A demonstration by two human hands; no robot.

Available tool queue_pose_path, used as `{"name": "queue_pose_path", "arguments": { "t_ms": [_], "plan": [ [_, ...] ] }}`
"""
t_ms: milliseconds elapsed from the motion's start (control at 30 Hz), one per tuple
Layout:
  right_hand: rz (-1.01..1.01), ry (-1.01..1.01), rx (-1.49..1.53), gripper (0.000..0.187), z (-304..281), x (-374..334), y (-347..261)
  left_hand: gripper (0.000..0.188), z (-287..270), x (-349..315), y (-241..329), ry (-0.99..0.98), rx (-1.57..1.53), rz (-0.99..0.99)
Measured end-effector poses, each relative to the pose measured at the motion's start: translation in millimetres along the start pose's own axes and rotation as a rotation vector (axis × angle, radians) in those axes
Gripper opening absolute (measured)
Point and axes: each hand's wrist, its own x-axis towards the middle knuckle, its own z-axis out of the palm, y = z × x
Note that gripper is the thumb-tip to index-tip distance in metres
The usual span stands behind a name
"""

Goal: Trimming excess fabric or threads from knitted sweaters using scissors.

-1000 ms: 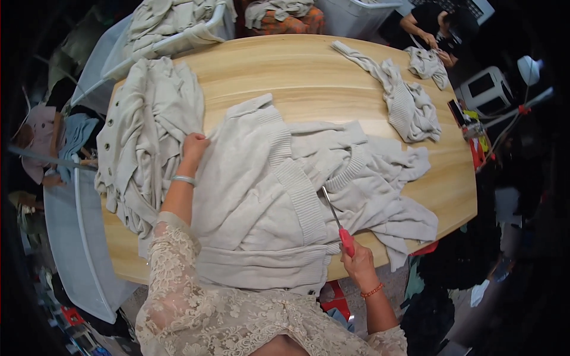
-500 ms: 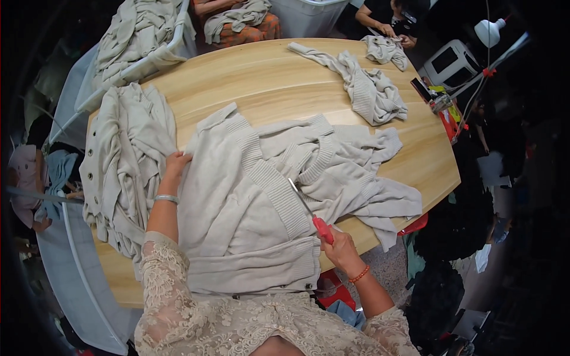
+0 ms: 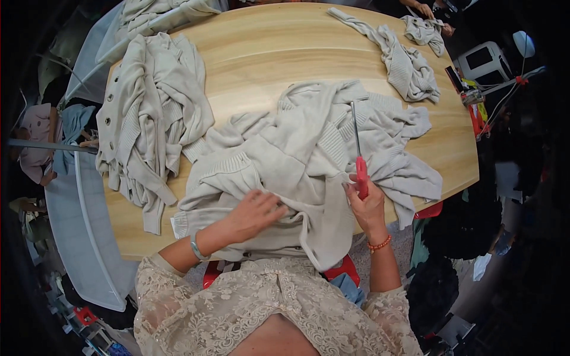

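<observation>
A beige knitted cardigan [image 3: 285,160] lies crumpled on the table in front of me, with ribbed bands and dark buttons along its near edge. My left hand [image 3: 254,215] rests over its near part, fingers loosely apart and holding nothing. At the cardigan's right side, my right hand [image 3: 367,204] is closed around the red handle of what look like scissors [image 3: 360,169], seen edge-on. Their narrow metal blade points away from me above the cloth. Whether the right fingers also pinch some fabric cannot be made out.
The wooden table [image 3: 255,50] carries a heap of beige knits [image 3: 154,113] at left and another knit [image 3: 409,74] at far right. Plastic bins [image 3: 77,202] stand along the left. A clamped lamp [image 3: 523,44] rises at right. Another person's hands [image 3: 436,15] work at the far edge.
My left hand has let go of the cardigan's left side and come to its near middle. The cardigan is now bunched and turned over. The scissors have swung upright in my right hand.
</observation>
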Motion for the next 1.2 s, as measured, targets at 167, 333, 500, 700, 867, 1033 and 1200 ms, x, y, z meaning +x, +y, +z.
{"name": "queue_pose_path", "arguments": {
  "t_ms": [167, 333, 500, 700, 867, 1033, 1200],
  "plan": [
    [-0.087, -0.093, -0.147, 0.048, 27, -24, 22, 0.052, -33, -17, -43, 0.054, 0.254, -0.289],
    [-0.124, -0.094, -0.167, 0.049, 64, -68, 33, 0.063, -36, -3, -82, 0.122, 0.008, -0.309],
    [-0.113, -0.195, -0.269, 0.073, 98, -143, 85, 0.059, -38, -4, -92, 0.14, -0.304, -0.33],
    [-0.111, 0.006, -0.491, 0.055, 112, -172, 135, 0.028, -84, -47, -69, 0.383, 0.01, -0.283],
    [-0.349, 0.286, -0.376, 0.031, 50, -117, 69, 0.03, -114, -120, -53, 0.716, 0.074, -0.482],
    [-0.46, 0.243, -0.526, 0.023, 5, -89, 40, 0.019, -58, -171, -39, 0.605, 0.326, -0.429],
    [0.013, -0.195, -0.906, 0.034, -2, -117, 89, 0.029, 14, -180, -10, 0.158, 0.024, -0.482]
  ]
}}
